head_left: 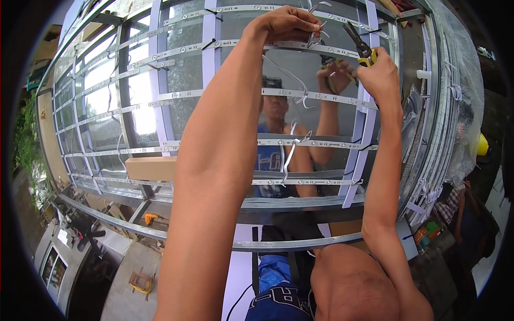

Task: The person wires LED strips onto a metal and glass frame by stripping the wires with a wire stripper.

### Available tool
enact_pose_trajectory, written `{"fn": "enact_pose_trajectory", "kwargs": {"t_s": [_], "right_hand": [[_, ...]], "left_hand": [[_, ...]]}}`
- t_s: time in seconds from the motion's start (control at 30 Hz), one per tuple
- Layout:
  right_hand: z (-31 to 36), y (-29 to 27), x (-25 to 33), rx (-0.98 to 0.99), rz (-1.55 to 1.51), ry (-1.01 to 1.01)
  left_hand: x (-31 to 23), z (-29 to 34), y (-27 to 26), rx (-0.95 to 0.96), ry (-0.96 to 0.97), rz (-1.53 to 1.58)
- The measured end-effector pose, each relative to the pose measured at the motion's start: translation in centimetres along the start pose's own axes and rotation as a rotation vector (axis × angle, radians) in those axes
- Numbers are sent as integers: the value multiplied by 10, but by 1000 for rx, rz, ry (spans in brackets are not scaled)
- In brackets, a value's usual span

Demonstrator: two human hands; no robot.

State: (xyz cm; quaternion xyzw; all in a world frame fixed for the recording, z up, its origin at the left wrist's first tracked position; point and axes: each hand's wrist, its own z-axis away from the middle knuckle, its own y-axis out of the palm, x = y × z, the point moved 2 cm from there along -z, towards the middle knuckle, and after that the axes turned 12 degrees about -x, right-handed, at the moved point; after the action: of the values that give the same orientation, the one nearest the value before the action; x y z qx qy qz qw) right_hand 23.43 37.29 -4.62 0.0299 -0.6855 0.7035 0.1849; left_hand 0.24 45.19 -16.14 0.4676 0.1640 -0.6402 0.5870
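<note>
you are closing your left hand (286,24) around the white wires (316,21) at the upper strip of the mirrored panel (187,69), while your right hand (380,72) is gripping yellow-handled cutters (360,47) just beside them. next, it seems, you are needing the blades squarely on one wire.

Daylight falls on an outdoor work area. Green foliage (24,128) lines the far left, and a grey concrete floor (126,299) lies low at the left with a small yellow stand (140,282) on it.
</note>
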Motion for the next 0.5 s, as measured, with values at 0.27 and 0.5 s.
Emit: {"fn": "enact_pose_trajectory", "kwargs": {"t_s": [0.27, 0.5], "right_hand": [[15, 33, 26, 32, -50, -67], [14, 39, 34, 34, 11, -76]], "left_hand": [[8, -11, -8, 126, -7, 55], [8, -9, -8, 123, -14, 60]]}}
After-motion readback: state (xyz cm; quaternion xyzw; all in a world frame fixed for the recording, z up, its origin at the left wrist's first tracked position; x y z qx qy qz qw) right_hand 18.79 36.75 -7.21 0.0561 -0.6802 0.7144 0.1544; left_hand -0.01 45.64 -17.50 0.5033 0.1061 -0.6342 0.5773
